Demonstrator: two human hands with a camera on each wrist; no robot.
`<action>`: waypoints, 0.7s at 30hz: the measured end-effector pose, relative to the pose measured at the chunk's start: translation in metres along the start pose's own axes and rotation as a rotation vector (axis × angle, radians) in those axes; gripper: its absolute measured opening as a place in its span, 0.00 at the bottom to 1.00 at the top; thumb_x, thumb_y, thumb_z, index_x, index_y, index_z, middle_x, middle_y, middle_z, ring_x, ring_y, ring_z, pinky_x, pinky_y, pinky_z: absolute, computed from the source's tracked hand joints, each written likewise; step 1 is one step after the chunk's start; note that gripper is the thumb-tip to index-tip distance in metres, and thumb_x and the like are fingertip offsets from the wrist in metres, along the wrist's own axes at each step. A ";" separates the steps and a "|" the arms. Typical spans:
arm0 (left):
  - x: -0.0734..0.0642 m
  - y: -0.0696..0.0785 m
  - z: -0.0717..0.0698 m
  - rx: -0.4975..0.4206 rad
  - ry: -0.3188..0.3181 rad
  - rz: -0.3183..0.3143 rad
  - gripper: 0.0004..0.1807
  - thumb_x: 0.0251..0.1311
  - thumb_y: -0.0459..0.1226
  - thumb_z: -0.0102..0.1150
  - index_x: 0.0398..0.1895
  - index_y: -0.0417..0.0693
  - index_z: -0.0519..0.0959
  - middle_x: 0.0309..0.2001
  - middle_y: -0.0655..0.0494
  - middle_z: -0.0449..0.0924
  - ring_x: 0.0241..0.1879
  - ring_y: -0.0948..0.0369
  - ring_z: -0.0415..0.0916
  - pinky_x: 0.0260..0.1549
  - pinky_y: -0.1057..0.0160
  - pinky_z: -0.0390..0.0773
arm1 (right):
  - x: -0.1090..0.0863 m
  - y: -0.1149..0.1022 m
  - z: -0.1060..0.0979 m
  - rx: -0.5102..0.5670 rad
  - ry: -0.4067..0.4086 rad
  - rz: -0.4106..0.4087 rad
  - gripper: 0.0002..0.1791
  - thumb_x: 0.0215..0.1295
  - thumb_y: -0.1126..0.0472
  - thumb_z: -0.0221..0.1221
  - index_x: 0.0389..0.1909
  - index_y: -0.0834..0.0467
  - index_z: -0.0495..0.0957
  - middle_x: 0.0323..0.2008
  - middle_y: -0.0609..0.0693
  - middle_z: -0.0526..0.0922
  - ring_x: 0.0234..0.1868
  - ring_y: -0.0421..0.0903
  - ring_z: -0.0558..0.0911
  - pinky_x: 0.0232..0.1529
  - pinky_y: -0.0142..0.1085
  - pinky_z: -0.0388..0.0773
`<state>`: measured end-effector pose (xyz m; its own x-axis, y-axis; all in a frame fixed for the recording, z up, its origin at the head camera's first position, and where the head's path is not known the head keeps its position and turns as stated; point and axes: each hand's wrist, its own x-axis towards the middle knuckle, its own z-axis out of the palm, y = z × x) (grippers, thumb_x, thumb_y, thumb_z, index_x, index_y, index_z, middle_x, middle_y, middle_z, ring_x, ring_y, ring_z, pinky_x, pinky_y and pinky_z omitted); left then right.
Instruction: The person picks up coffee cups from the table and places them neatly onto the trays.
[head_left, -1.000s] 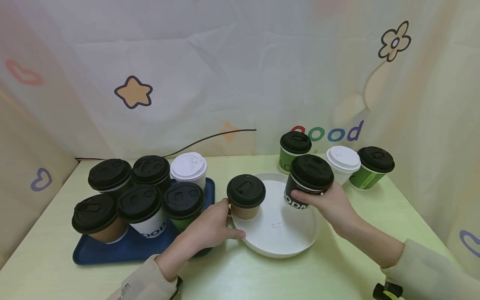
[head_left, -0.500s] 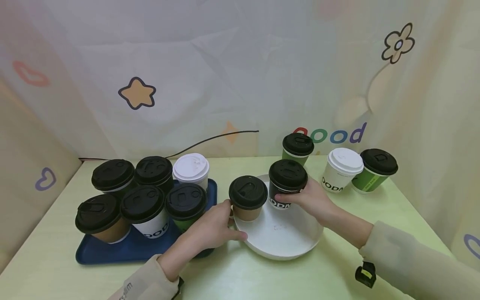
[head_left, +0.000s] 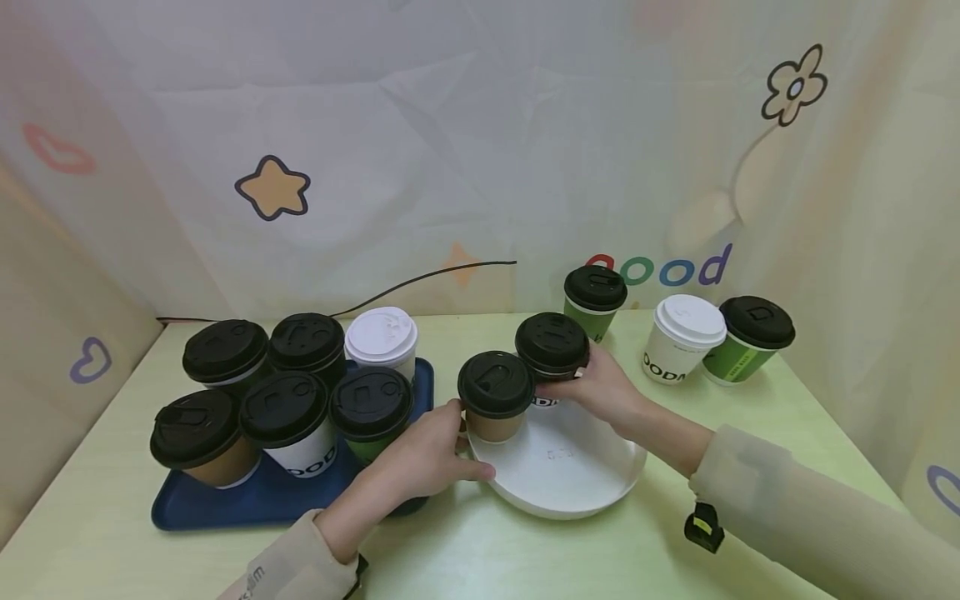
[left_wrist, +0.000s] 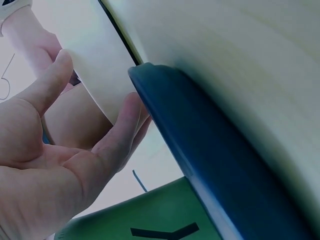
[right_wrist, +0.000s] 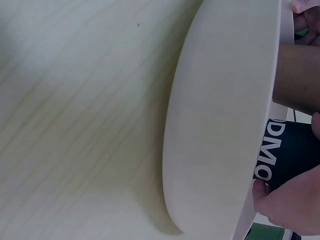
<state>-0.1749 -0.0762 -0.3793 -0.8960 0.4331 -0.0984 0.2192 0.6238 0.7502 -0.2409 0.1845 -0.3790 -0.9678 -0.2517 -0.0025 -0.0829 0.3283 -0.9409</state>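
Note:
My right hand [head_left: 609, 392] grips a black paper coffee cup [head_left: 552, 342] with a black lid. It stands upright over the back left of a round white dish [head_left: 581, 479], close beside a brown paper cup [head_left: 495, 427] with a black lid, which is in the dish. In the right wrist view, white lettering shows on the black cup [right_wrist: 295, 150] above the dish's rim. My left hand [head_left: 427, 450] touches the dish's left side. Thumb and fingers lie spread against its outer wall [left_wrist: 95, 45] in the left wrist view, beside the tray's edge [left_wrist: 200, 135].
On the left, a blue tray [head_left: 225, 508] carries several lidded cups, one with a white lid [head_left: 382, 333]. Behind and right of the dish stand a green cup [head_left: 595, 300], a white cup [head_left: 678, 342] and another green cup [head_left: 750, 337]. A curtain hangs behind the table.
My right hand has carried the black cup leftward over the dish, up next to the brown cup. The left hand stays at the dish's side.

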 end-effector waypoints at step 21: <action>0.001 -0.004 0.000 0.021 0.006 0.051 0.41 0.52 0.39 0.81 0.67 0.39 0.69 0.60 0.42 0.77 0.54 0.47 0.80 0.53 0.50 0.81 | 0.005 0.004 0.012 -0.031 0.028 0.021 0.33 0.64 0.72 0.66 0.67 0.70 0.63 0.64 0.70 0.72 0.67 0.64 0.73 0.65 0.49 0.73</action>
<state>-0.1768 -0.0781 -0.3828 -0.8857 0.4608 -0.0560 0.2728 0.6143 0.7405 -0.2429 0.1739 -0.3869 -0.9756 -0.2192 -0.0124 -0.0695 0.3618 -0.9297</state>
